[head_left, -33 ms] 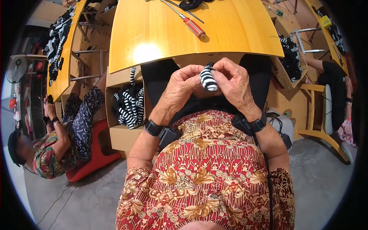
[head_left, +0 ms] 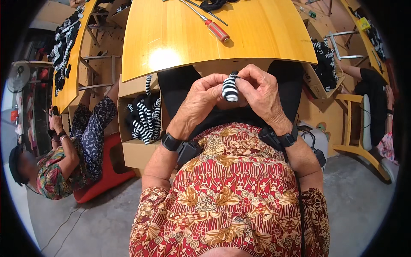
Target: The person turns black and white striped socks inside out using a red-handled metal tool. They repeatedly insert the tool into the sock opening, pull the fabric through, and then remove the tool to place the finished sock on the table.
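A small black-and-white striped knitted piece, tube-shaped with a rounded pale end, hangs between my hands just off the table's front edge. My left hand pinches its left side between thumb and fingers. From the other side, my right hand grips its dark upper end with thumb and forefinger. The fingertips partly hide that dark end, so what they do there cannot be made out. On the table in front lies a screwdriver with a red handle, not touched by either hand.
A yellow wooden table stands ahead, with black fabric at its far side. Cardboard boxes holding striped knitted pieces stand left and right. One person sits at the left, another at the right.
The rounded lower end of the striped knitted piece has swung slightly left. Both hands keep nearly the same place and hold.
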The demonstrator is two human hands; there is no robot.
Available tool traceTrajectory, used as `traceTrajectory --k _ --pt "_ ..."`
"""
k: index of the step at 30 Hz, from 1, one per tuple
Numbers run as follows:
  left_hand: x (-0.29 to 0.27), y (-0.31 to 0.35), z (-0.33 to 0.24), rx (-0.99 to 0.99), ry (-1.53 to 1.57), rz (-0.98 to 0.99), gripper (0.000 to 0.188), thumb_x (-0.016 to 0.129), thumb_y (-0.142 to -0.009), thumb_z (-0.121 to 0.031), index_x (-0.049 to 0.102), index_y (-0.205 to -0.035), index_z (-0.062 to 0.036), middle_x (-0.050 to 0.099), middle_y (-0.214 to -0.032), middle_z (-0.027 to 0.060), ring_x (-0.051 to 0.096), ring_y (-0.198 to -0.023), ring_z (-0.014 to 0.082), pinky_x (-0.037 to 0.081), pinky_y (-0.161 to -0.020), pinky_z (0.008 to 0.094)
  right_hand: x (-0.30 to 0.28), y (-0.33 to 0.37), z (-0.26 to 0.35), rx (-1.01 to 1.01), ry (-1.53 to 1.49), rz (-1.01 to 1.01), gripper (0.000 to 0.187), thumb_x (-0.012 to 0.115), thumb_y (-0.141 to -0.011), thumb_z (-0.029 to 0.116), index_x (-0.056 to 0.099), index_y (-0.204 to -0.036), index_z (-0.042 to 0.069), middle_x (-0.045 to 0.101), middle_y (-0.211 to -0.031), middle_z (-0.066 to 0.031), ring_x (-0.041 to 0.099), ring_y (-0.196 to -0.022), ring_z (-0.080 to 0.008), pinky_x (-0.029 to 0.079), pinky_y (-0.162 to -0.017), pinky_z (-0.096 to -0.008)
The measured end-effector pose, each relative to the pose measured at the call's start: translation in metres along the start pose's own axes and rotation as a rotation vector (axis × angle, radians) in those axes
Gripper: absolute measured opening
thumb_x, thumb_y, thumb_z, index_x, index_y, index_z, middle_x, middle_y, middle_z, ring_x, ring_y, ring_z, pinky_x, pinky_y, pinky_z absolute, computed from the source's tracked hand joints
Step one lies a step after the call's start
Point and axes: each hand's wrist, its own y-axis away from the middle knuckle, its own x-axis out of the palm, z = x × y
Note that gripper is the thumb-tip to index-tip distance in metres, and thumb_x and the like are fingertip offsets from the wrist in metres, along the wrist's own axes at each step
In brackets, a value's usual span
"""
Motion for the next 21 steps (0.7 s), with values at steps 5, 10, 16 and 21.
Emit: traceTrajectory --k 5,10,16,21 --pt "-0.002 0.002 0.004 -0.062 0.165 0.090 0.032 0.070 -0.087 -0.017 0.061 -0.114 -0.0026 0.065 -0.106 0.0054 0.061 -0.098 0.0145 0.048 -0.091 0.0323 -0.002 -0.008 -0.009 0.004 -0.005 0.032 0.007 0.062 -0.082 0.004 0.058 -0.080 -0.002 0.061 -0.069 -0.0077 0.059 -0.065 -0.0132 0.047 -0.061 -0.0288" --pt "0.009 0.010 -0.002 -0.059 0.068 0.131 0.026 0.070 -0.087 -0.015 0.061 -0.109 -0.0038 0.064 -0.102 0.0024 0.060 -0.097 0.0137 0.047 -0.092 0.0330 0.000 -0.004 -0.006 0.020 -0.059 0.098 0.007 0.062 -0.082 0.004 0.058 -0.080 -0.002 0.060 -0.068 -0.0067 0.057 -0.065 -0.0115 0.047 -0.061 -0.0275" --pt "0.013 0.006 -0.003 0.265 -0.096 -0.167 0.010 0.069 -0.086 -0.009 0.061 -0.089 -0.0046 0.059 -0.102 0.0022 0.055 -0.088 0.0079 0.045 -0.082 0.0236 0.005 0.005 0.003 0.018 -0.044 0.013 0.004 0.063 -0.081 0.002 0.059 -0.081 -0.001 0.060 -0.070 -0.0057 0.057 -0.065 -0.0084 0.046 -0.057 -0.0259" --pt "0.010 0.008 -0.007 0.303 -0.197 -0.178 0.009 0.068 -0.088 -0.011 0.060 -0.089 -0.0052 0.060 -0.102 0.0027 0.056 -0.086 0.0065 0.048 -0.078 0.0240 0.006 0.004 -0.002 -0.094 0.017 -0.004 0.005 0.064 -0.080 0.003 0.059 -0.081 0.000 0.061 -0.070 -0.0045 0.057 -0.064 -0.0081 0.046 -0.056 -0.0262"
